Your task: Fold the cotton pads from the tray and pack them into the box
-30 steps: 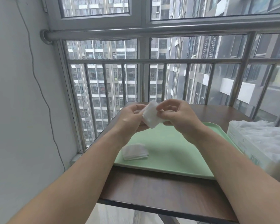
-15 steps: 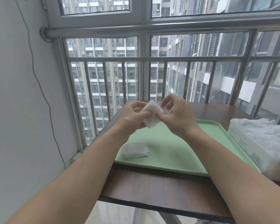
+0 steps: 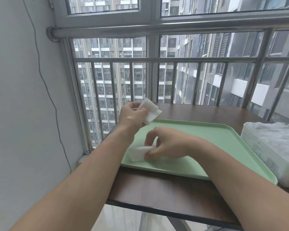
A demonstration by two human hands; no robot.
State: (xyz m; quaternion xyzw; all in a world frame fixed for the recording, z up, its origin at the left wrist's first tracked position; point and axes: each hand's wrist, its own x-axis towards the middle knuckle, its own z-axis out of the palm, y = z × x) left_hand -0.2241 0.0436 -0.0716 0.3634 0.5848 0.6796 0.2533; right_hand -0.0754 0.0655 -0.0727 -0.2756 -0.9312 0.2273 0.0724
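Head view: gripping a folded cotton pad (image 3: 151, 112) in the curled fingers of the left hand (image 3: 132, 116), raised above the far left corner of the tray (image 3: 215, 140), likely to leave room for the next pick. Pinching a second pad (image 3: 137, 154) between thumb and bent fingers of the right hand (image 3: 165, 144), at the tray's near left corner, probably for folding. Just right of the tray on the tabletop (image 3: 157, 189), the box (image 3: 265, 147), handy for packing.
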